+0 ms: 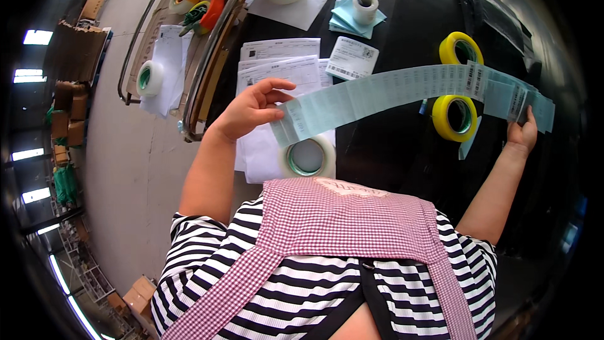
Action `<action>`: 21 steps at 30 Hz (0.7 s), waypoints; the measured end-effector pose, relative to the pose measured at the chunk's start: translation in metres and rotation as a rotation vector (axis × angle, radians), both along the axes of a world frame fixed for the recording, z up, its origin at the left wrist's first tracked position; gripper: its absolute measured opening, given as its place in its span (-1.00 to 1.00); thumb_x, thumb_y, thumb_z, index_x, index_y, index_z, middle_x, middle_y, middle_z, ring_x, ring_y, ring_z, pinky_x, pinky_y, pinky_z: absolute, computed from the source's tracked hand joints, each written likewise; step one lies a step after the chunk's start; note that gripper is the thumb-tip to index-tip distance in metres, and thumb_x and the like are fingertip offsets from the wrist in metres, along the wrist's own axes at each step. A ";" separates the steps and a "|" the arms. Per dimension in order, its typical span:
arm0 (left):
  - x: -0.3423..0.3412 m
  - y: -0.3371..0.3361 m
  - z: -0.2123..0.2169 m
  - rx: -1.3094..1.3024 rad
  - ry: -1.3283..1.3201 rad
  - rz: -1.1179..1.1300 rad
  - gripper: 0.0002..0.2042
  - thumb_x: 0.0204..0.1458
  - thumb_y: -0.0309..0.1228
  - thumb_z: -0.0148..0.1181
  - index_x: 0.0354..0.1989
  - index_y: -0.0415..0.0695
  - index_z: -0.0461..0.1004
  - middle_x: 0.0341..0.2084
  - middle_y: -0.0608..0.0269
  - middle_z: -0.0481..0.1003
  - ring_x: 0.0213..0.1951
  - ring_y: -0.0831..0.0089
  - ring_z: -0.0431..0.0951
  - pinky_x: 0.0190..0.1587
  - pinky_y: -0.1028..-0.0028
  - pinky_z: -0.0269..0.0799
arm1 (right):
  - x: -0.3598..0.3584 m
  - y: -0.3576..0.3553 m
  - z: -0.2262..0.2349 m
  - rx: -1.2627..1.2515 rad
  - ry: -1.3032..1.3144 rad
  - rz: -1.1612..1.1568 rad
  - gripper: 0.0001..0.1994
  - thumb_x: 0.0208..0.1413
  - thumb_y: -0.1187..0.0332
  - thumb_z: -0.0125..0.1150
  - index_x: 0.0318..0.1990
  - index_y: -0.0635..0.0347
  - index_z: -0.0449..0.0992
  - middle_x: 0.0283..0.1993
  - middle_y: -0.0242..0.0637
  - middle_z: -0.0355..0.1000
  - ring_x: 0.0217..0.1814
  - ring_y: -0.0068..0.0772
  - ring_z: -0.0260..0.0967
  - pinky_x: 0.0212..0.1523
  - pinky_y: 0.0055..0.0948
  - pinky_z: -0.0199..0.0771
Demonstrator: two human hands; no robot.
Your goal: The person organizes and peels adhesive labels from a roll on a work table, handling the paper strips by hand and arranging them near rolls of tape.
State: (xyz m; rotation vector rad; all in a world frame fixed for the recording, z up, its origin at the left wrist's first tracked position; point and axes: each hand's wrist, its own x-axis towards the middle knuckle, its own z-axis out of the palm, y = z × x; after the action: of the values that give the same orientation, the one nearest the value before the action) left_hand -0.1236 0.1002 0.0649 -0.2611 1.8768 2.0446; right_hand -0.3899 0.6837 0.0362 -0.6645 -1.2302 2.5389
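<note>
The left hand (251, 110) pinched one end of a long, pale-blue paper label strip (377, 94), the right hand (523, 133) near the other, over the black counter (377, 157) toward its near edge; gentle tension seemed best.

We've got the blue strip (377, 96) stretched out over the black table (384, 145), left hand (250, 110) pinching one end, right hand (523, 135) gripping near the other! In our view it runs between two yellow tapes (440, 124). Over by our left, a clear tape (328, 158) sits on white papers (258, 154), and beyond the strip we spot a label stack (352, 58).
</note>
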 end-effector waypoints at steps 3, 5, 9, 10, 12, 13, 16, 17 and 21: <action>0.001 -0.003 -0.004 0.008 -0.012 0.043 -0.44 -0.12 -0.68 0.25 0.15 -0.15 0.37 -0.11 0.21 0.53 -0.05 0.49 0.51 0.06 0.51 0.39 | 0.008 -0.012 0.010 -0.020 -0.026 -0.043 -0.65 0.28 0.45 -0.02 0.20 0.30 0.32 0.21 -0.09 0.35 0.26 -0.04 0.29 0.29 0.03 0.26; 0.000 -0.006 -0.004 -0.017 0.003 0.019 -0.45 -0.08 -0.70 0.19 0.17 -0.16 0.34 -0.08 0.20 0.50 -0.03 0.52 0.49 0.04 0.53 0.39 | 0.009 -0.011 0.012 -0.026 -0.005 -0.043 -0.66 0.28 0.45 -0.02 0.18 0.29 0.33 0.20 -0.10 0.36 0.25 -0.06 0.30 0.28 0.03 0.27; 0.004 -0.014 -0.010 -0.063 -0.024 0.064 -0.45 -0.10 -0.70 0.18 0.16 -0.15 0.34 -0.11 0.21 0.49 -0.06 0.52 0.49 0.04 0.51 0.41 | 0.010 -0.015 0.011 -0.060 0.012 -0.029 -0.68 0.27 0.45 0.00 0.15 0.26 0.38 0.16 -0.14 0.39 0.22 -0.07 0.32 0.25 0.01 0.31; 0.004 -0.016 -0.011 -0.071 -0.032 0.073 -0.43 -0.12 -0.71 0.17 0.16 -0.15 0.34 -0.11 0.21 0.49 -0.07 0.52 0.49 0.03 0.52 0.42 | 0.013 -0.018 0.014 -0.059 0.023 -0.017 -0.68 0.27 0.44 0.00 0.15 0.26 0.38 0.16 -0.15 0.39 0.21 -0.07 0.33 0.24 0.00 0.31; 0.005 -0.021 -0.014 -0.086 -0.028 0.077 -0.42 -0.14 -0.72 0.15 0.16 -0.14 0.34 -0.12 0.23 0.49 -0.08 0.53 0.49 0.01 0.53 0.41 | 0.016 -0.023 0.018 -0.059 0.034 -0.023 -0.67 0.26 0.44 0.01 0.16 0.25 0.37 0.17 -0.16 0.38 0.22 -0.08 0.32 0.25 0.00 0.29; 0.006 -0.024 -0.012 -0.110 -0.034 0.076 -0.42 -0.14 -0.73 0.13 0.16 -0.14 0.35 -0.12 0.24 0.49 -0.08 0.53 0.49 0.00 0.55 0.40 | 0.020 -0.031 0.024 -0.064 0.033 -0.021 -0.65 0.26 0.43 0.02 0.18 0.24 0.36 0.18 -0.17 0.37 0.24 -0.09 0.31 0.27 -0.01 0.26; 0.008 -0.027 -0.007 -0.162 -0.056 0.057 -0.42 -0.17 -0.74 0.07 0.15 -0.17 0.35 -0.23 0.33 0.45 -0.15 0.60 0.45 -0.05 0.62 0.35 | 0.029 -0.041 0.032 -0.029 0.047 0.003 -0.62 0.26 0.43 0.02 0.23 0.22 0.32 0.22 -0.20 0.34 0.25 -0.09 0.29 0.25 0.01 0.23; 0.009 -0.030 -0.007 -0.156 -0.048 0.050 -0.42 -0.17 -0.74 0.07 0.15 -0.17 0.35 -0.23 0.33 0.45 -0.15 0.60 0.45 -0.05 0.62 0.35 | 0.030 -0.043 0.034 -0.024 0.055 -0.005 -0.62 0.26 0.43 0.02 0.23 0.22 0.32 0.22 -0.20 0.34 0.25 -0.09 0.29 0.25 0.01 0.23; 0.015 -0.047 -0.004 -0.219 -0.105 0.046 -0.42 -0.21 -0.74 -0.05 0.12 -0.19 0.36 -0.32 0.41 0.38 -0.25 0.67 0.38 -0.16 0.69 0.27 | 0.031 -0.043 0.029 -0.025 0.022 -0.004 -0.60 0.25 0.43 0.03 0.24 0.20 0.30 0.23 -0.21 0.33 0.25 -0.09 0.29 0.25 0.02 0.22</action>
State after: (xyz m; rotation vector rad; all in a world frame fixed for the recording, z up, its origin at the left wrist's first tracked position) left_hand -0.1083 0.0536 0.0605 -0.4626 2.0459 1.8152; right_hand -0.3591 0.6411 0.0654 -0.6413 -1.1909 2.5554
